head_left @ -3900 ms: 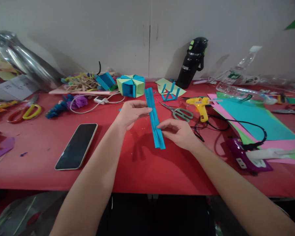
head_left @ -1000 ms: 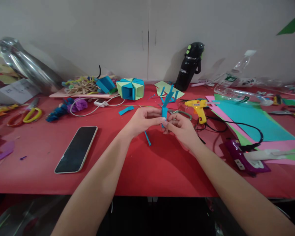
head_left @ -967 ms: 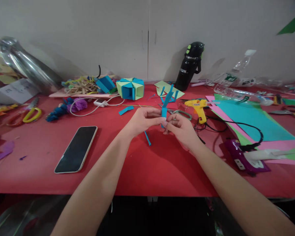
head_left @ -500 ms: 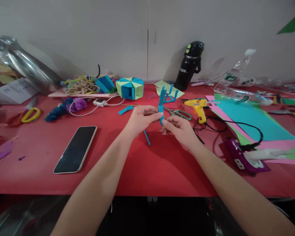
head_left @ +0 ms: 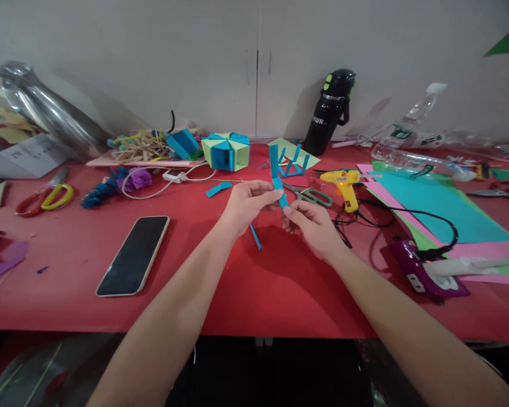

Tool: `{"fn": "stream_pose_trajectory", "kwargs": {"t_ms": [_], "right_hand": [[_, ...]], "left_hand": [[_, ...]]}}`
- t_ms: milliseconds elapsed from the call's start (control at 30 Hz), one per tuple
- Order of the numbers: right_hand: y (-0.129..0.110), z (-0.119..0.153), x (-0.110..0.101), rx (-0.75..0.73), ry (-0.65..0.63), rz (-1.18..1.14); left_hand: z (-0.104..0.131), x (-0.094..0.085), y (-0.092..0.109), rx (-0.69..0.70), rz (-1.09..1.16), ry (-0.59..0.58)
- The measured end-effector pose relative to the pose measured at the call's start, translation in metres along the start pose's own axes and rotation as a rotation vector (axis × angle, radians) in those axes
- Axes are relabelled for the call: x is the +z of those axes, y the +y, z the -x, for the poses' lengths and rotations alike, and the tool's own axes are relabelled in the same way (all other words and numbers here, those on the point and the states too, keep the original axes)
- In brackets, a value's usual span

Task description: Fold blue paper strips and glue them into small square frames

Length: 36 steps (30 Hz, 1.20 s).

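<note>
A folded blue paper strip (head_left: 276,172) is held upright above the red table (head_left: 254,294). My left hand (head_left: 254,202) pinches its middle between thumb and fingers. Its lower end is gripped by my right hand (head_left: 304,217). Behind the strip, bent blue paper pieces (head_left: 294,164) lie on a pale green sheet (head_left: 313,159). Green-handled scissors (head_left: 316,196) rest just beyond my right hand. A thin blue strip (head_left: 255,236) lies below my left hand, and a short blue piece (head_left: 219,189) lies to its left.
A phone (head_left: 133,256) lies at the left, with red-and-yellow scissors (head_left: 57,198) behind it. A blue-green paper box (head_left: 226,152) and a black bottle (head_left: 327,116) stand at the back. At the right are a yellow glue gun (head_left: 343,186), a purple power strip (head_left: 426,274) and coloured sheets (head_left: 445,203).
The blue strip's lower part now slants down to the right, and its fold shows more clearly. My right hand has shifted slightly right. Both hands keep their hold.
</note>
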State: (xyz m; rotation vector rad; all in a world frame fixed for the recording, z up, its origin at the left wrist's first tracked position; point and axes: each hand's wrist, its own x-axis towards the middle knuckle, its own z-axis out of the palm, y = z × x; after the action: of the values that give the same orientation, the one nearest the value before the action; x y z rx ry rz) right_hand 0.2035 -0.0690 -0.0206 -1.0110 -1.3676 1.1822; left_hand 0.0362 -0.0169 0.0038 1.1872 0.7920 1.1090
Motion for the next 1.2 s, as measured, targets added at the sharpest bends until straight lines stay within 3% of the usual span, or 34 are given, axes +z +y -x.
{"fn": "stream_pose_trajectory", "kwargs": {"t_ms": [467,633,800,967,1200], "right_hand": [[-0.002,0.001,-0.002,-0.069,0.069,0.021],[0.0,-0.001,-0.004,0.036,0.024,-0.134],[0.002,-0.002,-0.007,0.104,-0.044,-0.132],[0.005,-0.004,-0.006,0.117,0.031,-0.087],[0.008,-0.006,-0.005,-0.001,0.179,0.088]], "left_hand": [[0.001,0.006,-0.002,-0.028,0.082,-0.009],[-0.004,0.0,-0.002,0.041,0.102,0.04],[-0.005,-0.008,0.003,0.068,0.02,0.075],[-0.004,-0.012,0.006,0.033,-0.065,0.138],[-0.005,-0.015,0.003,0.007,-0.25,0.184]]}}
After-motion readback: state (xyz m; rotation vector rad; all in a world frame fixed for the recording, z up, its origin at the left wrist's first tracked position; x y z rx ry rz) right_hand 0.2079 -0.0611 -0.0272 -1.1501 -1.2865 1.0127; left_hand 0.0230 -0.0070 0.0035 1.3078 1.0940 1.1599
